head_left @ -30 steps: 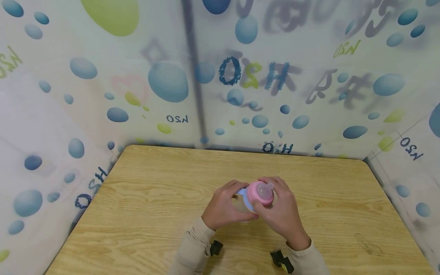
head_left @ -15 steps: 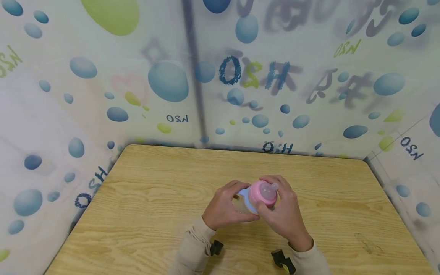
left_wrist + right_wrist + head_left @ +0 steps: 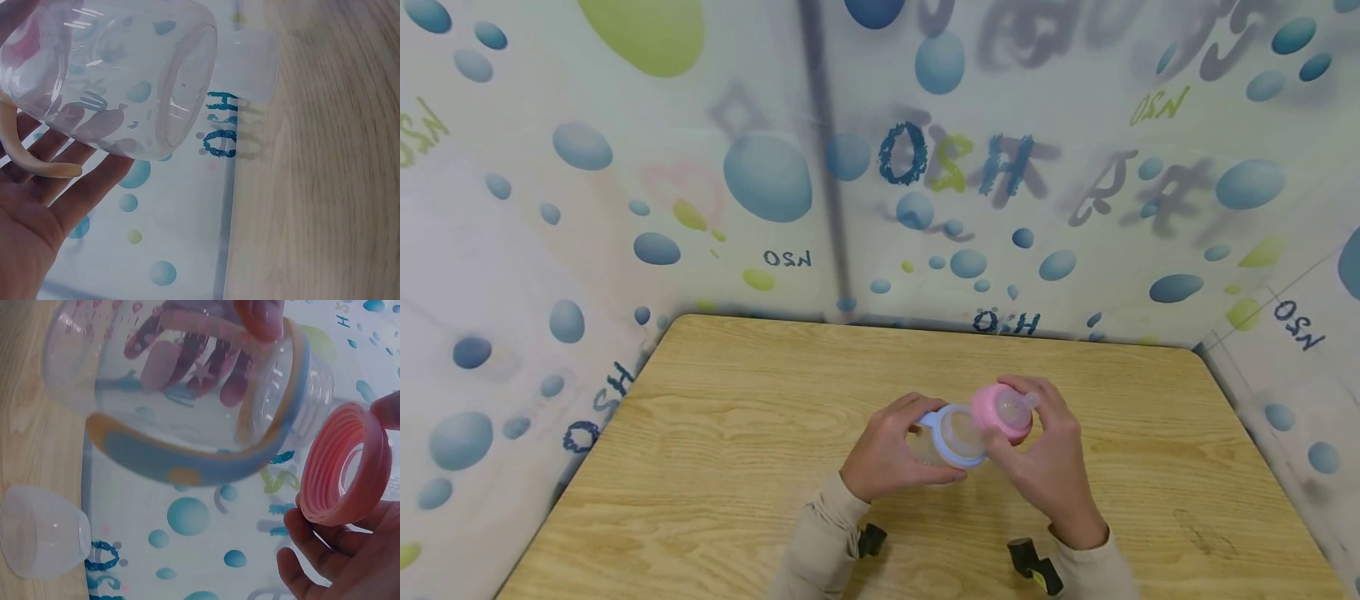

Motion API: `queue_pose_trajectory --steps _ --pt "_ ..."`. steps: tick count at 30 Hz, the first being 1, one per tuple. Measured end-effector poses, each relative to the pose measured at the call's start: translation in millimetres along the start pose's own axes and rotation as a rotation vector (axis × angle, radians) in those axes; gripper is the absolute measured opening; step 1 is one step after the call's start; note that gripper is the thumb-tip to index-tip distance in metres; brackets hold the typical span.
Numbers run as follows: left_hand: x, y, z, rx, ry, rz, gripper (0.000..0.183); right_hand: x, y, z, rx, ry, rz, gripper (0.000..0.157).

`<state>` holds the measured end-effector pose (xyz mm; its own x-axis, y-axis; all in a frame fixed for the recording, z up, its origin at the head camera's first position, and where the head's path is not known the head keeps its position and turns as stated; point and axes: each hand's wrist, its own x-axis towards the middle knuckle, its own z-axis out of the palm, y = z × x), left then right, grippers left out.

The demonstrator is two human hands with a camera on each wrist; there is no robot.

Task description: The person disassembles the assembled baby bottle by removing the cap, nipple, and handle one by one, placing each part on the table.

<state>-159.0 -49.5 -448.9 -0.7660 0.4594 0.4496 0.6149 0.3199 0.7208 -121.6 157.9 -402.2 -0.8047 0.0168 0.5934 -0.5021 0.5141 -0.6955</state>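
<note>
My left hand [image 3: 887, 450] grips a clear baby bottle [image 3: 927, 447], tilted with its mouth toward the right. A blue handle ring [image 3: 958, 458] sits around the bottle's neck, and the right wrist view shows the bare threaded neck [image 3: 319, 394]. My right hand [image 3: 1054, 458] pinches the pink screw collar [image 3: 988, 412] with its clear teat [image 3: 1015, 408]. In the right wrist view the collar's ribbed inside faces the bottle mouth, a small gap between them. Printed shapes show on the clear wall of the bottle.
A translucent dome cap [image 3: 44, 531] stands on the wooden table [image 3: 760, 400], visible in both wrist views. Behind the table and at its sides hang white sheets [image 3: 925, 275] printed with blue and green drops. Black mounts [image 3: 871, 542] sit at both wrists.
My right hand has moved right with the pink collar, taking it off the bottle neck and uncovering the mouth. My left hand and the bottle have stayed nearly still.
</note>
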Motion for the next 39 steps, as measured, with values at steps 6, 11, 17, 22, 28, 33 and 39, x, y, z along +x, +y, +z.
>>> queue_pose_trajectory --steps 6,11,17,22,28,33,39 --pt "-0.3 0.2 -1.3 -0.005 0.005 0.001 0.071 2 10 -7.4 -0.064 0.028 0.085 0.046" --pt "-0.7 -0.1 -2.8 -0.003 0.015 0.009 0.073 5 22 -9.4 -0.200 0.031 0.150 0.044" --pt "-0.9 -0.7 -4.0 -0.003 0.018 0.013 0.073 6 36 -10.0 -0.335 0.002 0.240 0.045" --pt "-0.5 -0.2 -4.6 -0.005 0.020 0.010 0.073 5 48 -10.0 -0.374 -0.028 0.298 0.048" --pt "-0.7 -1.6 -4.3 -0.011 0.019 0.006 0.072 2 63 -8.9 -0.396 -0.083 0.360 0.050" --pt "-0.9 -2.4 -4.4 -0.016 0.021 0.013 0.073 1 75 -9.4 -0.425 -0.128 0.390 0.052" --pt "-0.9 -2.8 -4.5 -0.017 0.022 0.013 0.073 -1 86 -10.4 -0.437 -0.182 0.438 0.054"
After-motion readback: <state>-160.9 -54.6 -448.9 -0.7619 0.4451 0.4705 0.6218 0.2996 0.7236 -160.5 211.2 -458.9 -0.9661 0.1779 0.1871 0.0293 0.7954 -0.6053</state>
